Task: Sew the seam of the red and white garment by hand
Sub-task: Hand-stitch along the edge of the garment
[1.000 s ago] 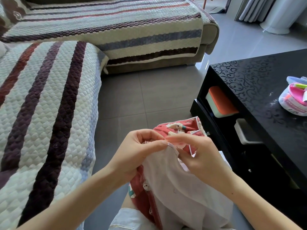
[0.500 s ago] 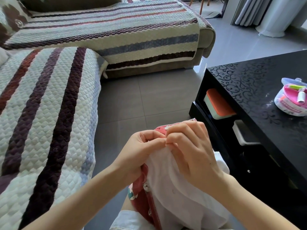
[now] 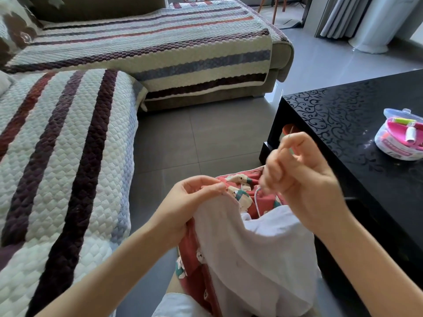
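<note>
The red and white garment [image 3: 249, 255] hangs over my lap, its white lining facing up and a red printed part showing at the top. My left hand [image 3: 194, 200] pinches the seam edge between thumb and forefinger. My right hand [image 3: 297, 172] is raised above and to the right of the seam, blurred, with its fingers curled. Its fingertips pinch a thin needle [image 3: 288, 134] that points upward. The thread is too fine to make out.
A black patterned coffee table [image 3: 357, 124] stands close on the right, with a round sewing kit box [image 3: 400, 143] holding thread spools on top. A striped quilted sofa [image 3: 68, 168] fills the left and back. Grey tiled floor [image 3: 194, 138] lies between.
My right hand has lifted from the seam up and to the right, drawing the needle away from the cloth. My left hand keeps its pinch on the seam.
</note>
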The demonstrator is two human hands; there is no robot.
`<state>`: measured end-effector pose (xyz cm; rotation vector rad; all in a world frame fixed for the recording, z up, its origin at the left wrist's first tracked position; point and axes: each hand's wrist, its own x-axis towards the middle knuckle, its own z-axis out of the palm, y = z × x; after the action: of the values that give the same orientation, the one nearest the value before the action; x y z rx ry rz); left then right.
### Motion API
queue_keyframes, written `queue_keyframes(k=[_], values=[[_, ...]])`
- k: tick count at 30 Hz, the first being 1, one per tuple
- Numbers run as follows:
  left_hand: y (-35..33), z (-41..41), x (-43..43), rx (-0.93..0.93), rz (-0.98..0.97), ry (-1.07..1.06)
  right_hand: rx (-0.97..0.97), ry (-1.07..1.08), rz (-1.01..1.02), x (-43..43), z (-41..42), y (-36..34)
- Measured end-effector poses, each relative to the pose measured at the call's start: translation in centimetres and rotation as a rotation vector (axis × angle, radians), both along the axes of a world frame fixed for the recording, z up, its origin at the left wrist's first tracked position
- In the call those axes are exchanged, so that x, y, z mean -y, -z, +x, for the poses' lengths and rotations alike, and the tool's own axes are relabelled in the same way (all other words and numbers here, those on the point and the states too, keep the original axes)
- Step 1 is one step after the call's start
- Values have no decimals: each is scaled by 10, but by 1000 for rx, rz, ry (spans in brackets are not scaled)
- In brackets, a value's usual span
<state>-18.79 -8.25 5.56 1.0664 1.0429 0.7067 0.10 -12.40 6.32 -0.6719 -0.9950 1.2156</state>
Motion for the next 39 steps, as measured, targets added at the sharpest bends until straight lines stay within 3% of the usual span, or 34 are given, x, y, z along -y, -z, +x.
queue_keyframes(k=[3,7,12,19,23,27,29,33,37,39], values=[[-12,-3,-10,18,49,88,44,138,-66,-5,23,-3],[-26,-8,-33,12,87,201,282,233,-85,-9,27,-1],[-54,-8,-48,19,145,354,755,229,-8,-16,5,13],[-77,-2,-50,-47,301,397,968,173,12,-21,-19,20],[-76,-2,-51,-54,328,412,872,113,77,-18,-32,12],[-67,-2,-54,-53,304,365,319,-36,43,-8,-32,-3],[-57,-1,-55,-66,293,332,149,-87,58,-4,-26,-8],[-31,3,-56,-104,406,370,115,-140,35,-2,-12,-11],[-2,6,-64,-79,367,663,111,-141,22,1,-1,-15],[8,9,-66,-156,352,821,74,-159,25,1,4,-19]])
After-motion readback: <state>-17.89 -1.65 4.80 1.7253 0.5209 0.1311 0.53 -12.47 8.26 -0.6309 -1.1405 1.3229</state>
